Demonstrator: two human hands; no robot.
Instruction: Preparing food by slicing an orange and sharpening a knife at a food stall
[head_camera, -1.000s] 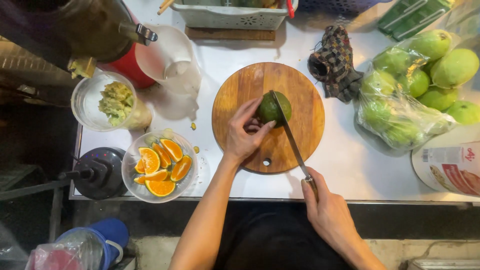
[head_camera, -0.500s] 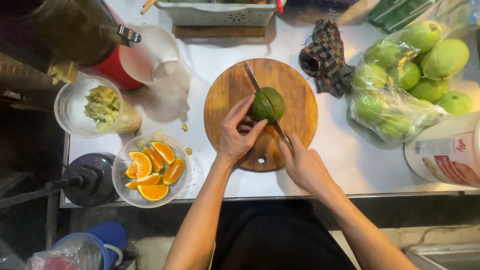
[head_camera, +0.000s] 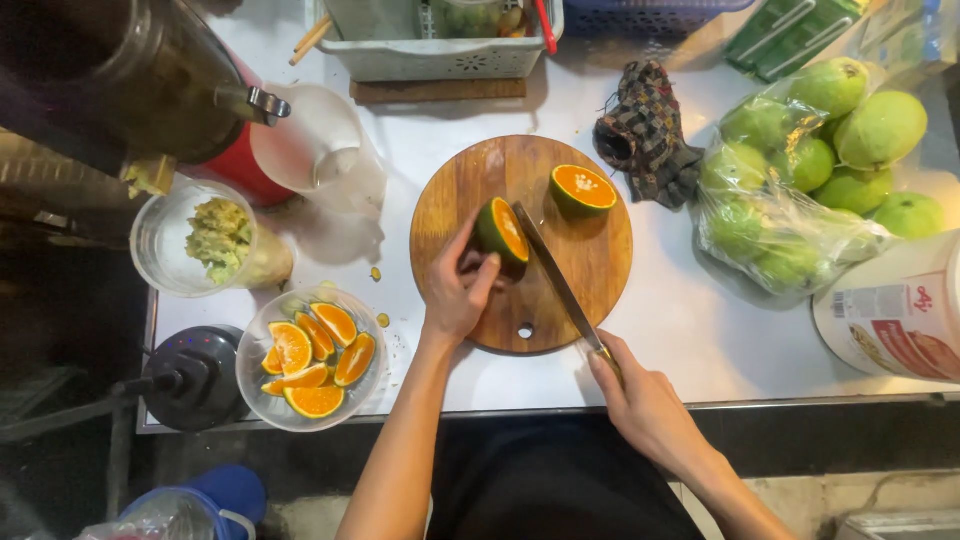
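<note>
A round wooden cutting board (head_camera: 590, 265) lies on the white counter. My left hand (head_camera: 455, 290) holds one half of a green-skinned orange (head_camera: 500, 230) on its edge, cut face toward the blade. The other half (head_camera: 583, 189) lies cut face up at the board's far right. My right hand (head_camera: 640, 395) grips the handle of a long knife (head_camera: 555, 275), whose blade runs diagonally across the board with its tip beside the held half.
A clear bowl of orange wedges (head_camera: 313, 358) sits left of the board, a tub of pulp (head_camera: 215, 238) beyond it. A bag of green fruit (head_camera: 800, 175) and a checked cloth (head_camera: 645, 135) lie right. A plastic jug (head_camera: 320, 150) and grey tray (head_camera: 440, 40) stand behind.
The whole green orange is now cut in two. One half has dropped to the board's far right, and my right hand has drawn the knife back toward me.
</note>
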